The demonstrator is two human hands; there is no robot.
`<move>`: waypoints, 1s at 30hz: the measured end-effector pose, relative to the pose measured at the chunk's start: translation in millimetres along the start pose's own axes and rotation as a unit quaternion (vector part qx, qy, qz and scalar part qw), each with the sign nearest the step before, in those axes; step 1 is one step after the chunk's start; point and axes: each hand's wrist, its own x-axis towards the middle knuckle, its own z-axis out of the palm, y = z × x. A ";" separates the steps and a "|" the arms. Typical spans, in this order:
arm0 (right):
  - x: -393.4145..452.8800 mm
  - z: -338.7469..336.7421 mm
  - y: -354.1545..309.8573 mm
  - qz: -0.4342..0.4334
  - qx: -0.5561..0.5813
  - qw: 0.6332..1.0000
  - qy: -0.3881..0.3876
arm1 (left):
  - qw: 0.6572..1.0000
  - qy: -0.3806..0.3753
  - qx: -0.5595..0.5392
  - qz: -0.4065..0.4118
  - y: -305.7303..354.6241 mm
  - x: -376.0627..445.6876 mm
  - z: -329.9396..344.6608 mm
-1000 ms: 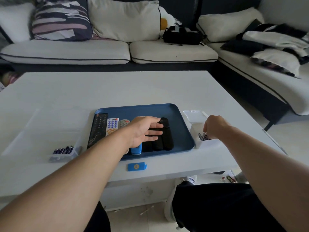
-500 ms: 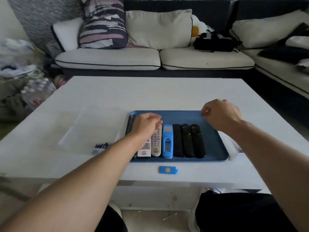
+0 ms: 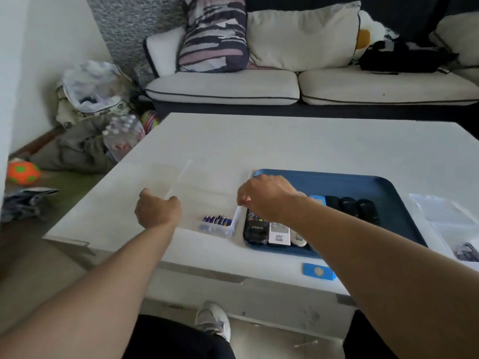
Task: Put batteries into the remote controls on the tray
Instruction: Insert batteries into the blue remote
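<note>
Bare white table [image 3: 298, 141] lying open beyond the blue tray [image 3: 337, 178], clear battery box [image 3: 219, 225] sitting just left of the tray, right hand [image 3: 264, 196] hanging over the gap between them, left hand [image 3: 158, 209] crowding the box's left approach, blue cover [image 3: 318, 272] lying near the front edge.
</note>
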 end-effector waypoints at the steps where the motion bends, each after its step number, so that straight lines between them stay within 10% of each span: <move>1: 5.2 2.4 -5.4 -0.006 0.010 1.000 -0.008 | 0.999 -0.011 -0.002 -0.046 -5.7 3.6 -0.9; 23: 72.9 23.2 -70.0 -0.114 -0.047 0.982 -0.140 | 0.960 -0.029 -0.200 0.191 13.3 -14.3 -5.0; 30: 63.8 15.9 -69.4 -0.103 -0.056 0.986 -0.117 | 0.968 -0.029 -0.205 0.142 10.5 -10.6 -4.7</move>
